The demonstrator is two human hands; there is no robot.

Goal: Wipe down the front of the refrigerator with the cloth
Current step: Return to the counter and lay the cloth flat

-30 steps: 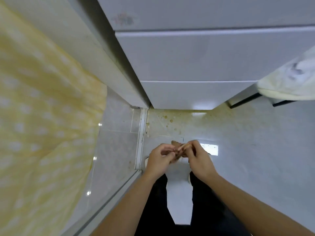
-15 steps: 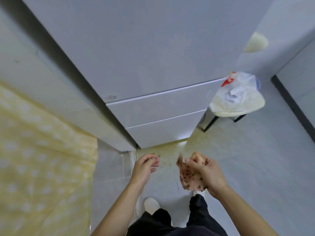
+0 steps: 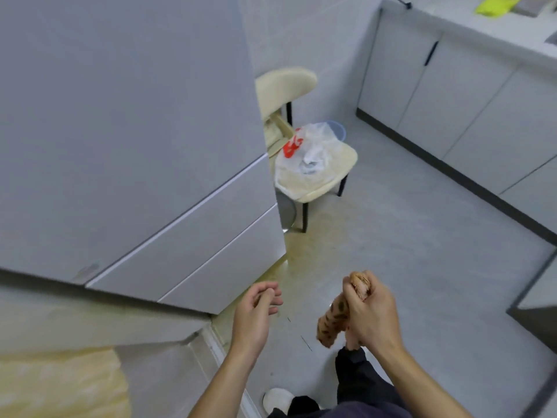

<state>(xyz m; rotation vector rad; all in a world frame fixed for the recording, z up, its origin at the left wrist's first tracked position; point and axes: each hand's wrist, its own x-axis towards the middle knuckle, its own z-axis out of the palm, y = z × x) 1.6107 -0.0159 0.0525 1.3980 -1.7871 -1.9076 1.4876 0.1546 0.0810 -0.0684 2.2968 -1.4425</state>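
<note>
The pale grey refrigerator (image 3: pixel 126 131) fills the upper left, with a tall door above two drawer fronts. My right hand (image 3: pixel 369 312) is low in the middle right, shut on a bunched tan cloth with dark spots (image 3: pixel 333 322) that hangs below the fist. My left hand (image 3: pixel 256 312) is beside it to the left, empty, fingers loosely curled and apart. Both hands are in front of the refrigerator's lower right corner, not touching it.
A cream chair (image 3: pixel 316 173) with a clear plastic bag (image 3: pixel 307 152) on its seat stands right of the refrigerator. Grey cabinets (image 3: pixel 452 110) run along the right wall. A yellowish stain (image 3: pixel 304 251) marks the floor. A yellow dotted curtain (image 3: pixel 54 384) is at lower left.
The view has tilted up from the floor to the refrigerator front and the room. My hands have separated: the cloth is now in my right hand alone, and my left hand has let go.
</note>
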